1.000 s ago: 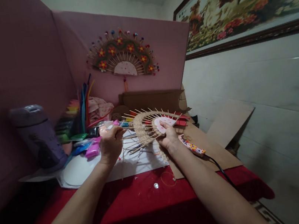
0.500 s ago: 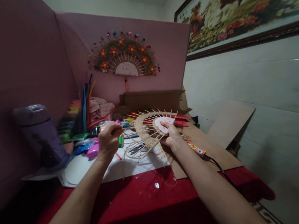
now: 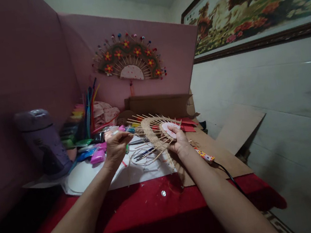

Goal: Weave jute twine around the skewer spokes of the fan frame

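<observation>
My right hand (image 3: 178, 140) grips a half-round fan (image 3: 154, 134) by its white, pink-spotted centre (image 3: 169, 129), thumb on top. Thin wooden sticks spread outward from that centre, and a wide band of tan twine is woven around them. On the left, my left hand (image 3: 118, 148) is closed in a pinch beside the stick tips, on what looks like a thin strand of the twine; its exact run is hard to see. Below the fan, loose twine loops around dark-handled pliers or scissors (image 3: 143, 154) on white paper (image 3: 118, 180).
A purple bottle (image 3: 43, 145) stands left, near coloured clay packs (image 3: 97, 157) and pipe cleaners (image 3: 92, 110). Cardboard (image 3: 220, 161) lies right, with a flower-patterned corded tool (image 3: 205, 155). A finished decorated fan (image 3: 129, 60) hangs on the pink panel. Red cloth (image 3: 146, 211) covers the front.
The fan has turned and tilted slightly in my right hand, its sticks shifting upward at the left. My left hand has moved a little right and stays pinched.
</observation>
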Demonstrator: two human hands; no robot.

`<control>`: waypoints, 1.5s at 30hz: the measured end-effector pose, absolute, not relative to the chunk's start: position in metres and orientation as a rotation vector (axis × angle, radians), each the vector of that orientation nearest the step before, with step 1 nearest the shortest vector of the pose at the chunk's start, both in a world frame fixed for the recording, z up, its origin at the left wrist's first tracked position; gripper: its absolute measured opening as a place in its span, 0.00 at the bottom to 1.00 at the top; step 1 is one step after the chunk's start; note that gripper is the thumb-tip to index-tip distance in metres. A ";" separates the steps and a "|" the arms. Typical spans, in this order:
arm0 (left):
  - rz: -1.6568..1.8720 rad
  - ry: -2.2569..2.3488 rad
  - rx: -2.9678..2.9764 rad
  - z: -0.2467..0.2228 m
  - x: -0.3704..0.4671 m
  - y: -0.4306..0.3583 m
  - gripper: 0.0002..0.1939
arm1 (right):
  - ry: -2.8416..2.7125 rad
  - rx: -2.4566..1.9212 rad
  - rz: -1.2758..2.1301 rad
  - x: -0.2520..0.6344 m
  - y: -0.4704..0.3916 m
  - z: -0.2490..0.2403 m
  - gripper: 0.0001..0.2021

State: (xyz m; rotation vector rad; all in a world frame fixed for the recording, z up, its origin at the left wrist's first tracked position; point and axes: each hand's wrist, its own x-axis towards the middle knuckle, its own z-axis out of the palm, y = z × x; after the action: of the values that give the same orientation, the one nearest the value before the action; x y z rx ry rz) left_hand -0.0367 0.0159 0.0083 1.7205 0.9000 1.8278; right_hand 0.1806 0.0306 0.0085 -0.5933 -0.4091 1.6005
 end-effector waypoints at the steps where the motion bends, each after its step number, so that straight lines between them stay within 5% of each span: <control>1: 1.802 0.887 1.710 0.007 -0.035 0.015 0.06 | -0.410 -0.591 1.599 0.180 0.031 0.008 0.05; 31: 1.672 1.013 1.676 -0.003 -0.030 0.017 0.12 | -0.450 -0.688 1.505 0.158 0.008 0.023 0.05; 45: 1.843 1.390 2.211 -0.003 -0.047 0.021 0.08 | -0.435 -0.560 1.513 0.161 0.012 0.020 0.04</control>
State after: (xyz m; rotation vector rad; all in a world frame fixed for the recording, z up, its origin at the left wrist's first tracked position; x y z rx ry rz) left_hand -0.0470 0.0206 -0.0028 2.2107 1.3896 1.8433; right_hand 0.1613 0.0116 0.0201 -0.5605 -0.4347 1.5134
